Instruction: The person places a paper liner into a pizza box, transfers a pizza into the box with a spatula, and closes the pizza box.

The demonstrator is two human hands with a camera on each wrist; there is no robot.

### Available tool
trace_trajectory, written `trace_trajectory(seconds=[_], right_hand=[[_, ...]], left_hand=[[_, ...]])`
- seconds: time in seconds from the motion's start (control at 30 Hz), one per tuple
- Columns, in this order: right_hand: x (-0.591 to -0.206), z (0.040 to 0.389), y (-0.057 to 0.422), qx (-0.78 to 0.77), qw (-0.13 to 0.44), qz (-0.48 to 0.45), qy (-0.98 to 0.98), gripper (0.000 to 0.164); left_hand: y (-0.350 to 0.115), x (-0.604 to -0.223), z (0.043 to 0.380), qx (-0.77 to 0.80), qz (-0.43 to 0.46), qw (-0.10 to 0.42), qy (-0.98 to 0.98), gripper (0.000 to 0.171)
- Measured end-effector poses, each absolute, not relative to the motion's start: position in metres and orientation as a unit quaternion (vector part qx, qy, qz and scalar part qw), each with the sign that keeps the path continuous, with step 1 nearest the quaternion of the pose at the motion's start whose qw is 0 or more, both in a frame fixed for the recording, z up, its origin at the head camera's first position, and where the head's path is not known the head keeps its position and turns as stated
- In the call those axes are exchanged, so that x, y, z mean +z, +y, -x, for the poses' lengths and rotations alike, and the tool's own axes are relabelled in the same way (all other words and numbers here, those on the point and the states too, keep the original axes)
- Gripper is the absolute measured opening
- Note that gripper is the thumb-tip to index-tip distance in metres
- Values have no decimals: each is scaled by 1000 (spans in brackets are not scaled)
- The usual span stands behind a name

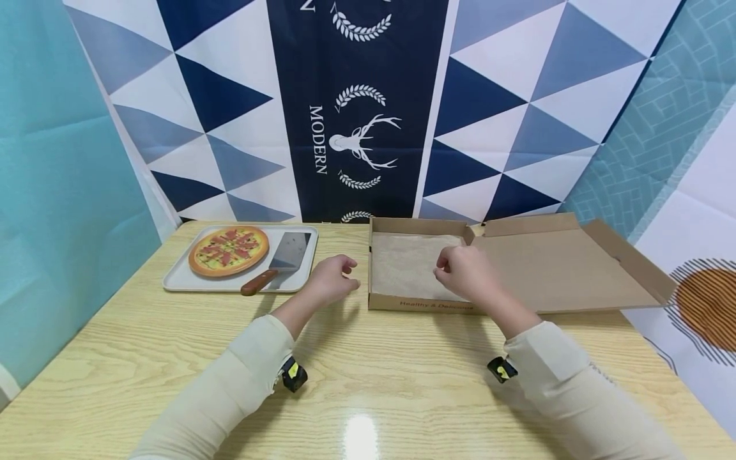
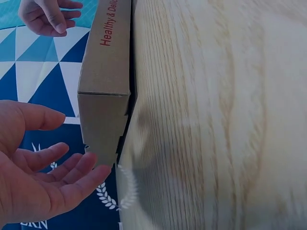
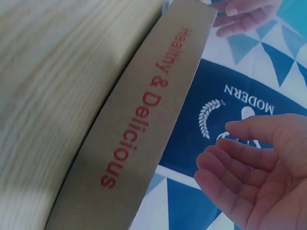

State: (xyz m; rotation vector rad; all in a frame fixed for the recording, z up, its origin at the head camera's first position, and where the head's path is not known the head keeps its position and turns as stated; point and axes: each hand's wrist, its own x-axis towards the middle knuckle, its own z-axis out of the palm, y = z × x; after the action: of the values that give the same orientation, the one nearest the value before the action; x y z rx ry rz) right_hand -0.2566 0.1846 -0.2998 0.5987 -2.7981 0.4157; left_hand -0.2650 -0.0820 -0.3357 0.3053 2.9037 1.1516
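Note:
An unfolded cardboard pizza box (image 1: pixel 425 301) lies on the table with brown paper (image 1: pixel 402 262) lining its base. Its lid (image 1: pixel 552 268) is folded back flat to the right. Just left of the box hovers my left hand (image 1: pixel 332 280), fingers loosely bent and holding nothing. Above the box's right part is my right hand (image 1: pixel 464 271), likewise loosely curled around nothing. In the right wrist view, red lettering marks the box's front wall (image 3: pixel 139 115), beside the right hand (image 3: pixel 259 177). The left wrist view has the left hand (image 2: pixel 48 172) close to the box corner (image 2: pixel 103 110).
At the back left, a white tray (image 1: pixel 184 281) carries a pizza (image 1: pixel 230 251) and a spatula (image 1: pixel 290 250) with a wooden handle. The handle sticks out over the tray's front rim. A patterned cloth (image 1: pixel 356 96) hangs behind the wooden table (image 1: pixel 397 377).

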Motion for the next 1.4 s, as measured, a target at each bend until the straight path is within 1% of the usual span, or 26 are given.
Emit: trace_trajectory(seconds=[0.13,0.33,0.43,0.73,0.9,1.4], right_hand=[[-301,252,179,141,131,-215,-957,10],[-307,248,170,120,162,-239,-950,9],[-310,246,163,109,167,-251,-947,9],[-315,240,147,133,169,-266,-940,8],[-315,238,139,133,157,-270,-941,8],[-312,228,111,146,159,-294,-931,17]], left_hand=[[-86,-334,260,351,-110,-8,930,40],[-93,-330,255,318,-125,-20,940,40],[-96,-330,252,308,-129,-22,942,40],[-105,-332,246,279,-134,-40,950,40],[-109,-333,244,256,-137,-43,956,41],[-116,-333,242,191,-138,-64,970,40]])
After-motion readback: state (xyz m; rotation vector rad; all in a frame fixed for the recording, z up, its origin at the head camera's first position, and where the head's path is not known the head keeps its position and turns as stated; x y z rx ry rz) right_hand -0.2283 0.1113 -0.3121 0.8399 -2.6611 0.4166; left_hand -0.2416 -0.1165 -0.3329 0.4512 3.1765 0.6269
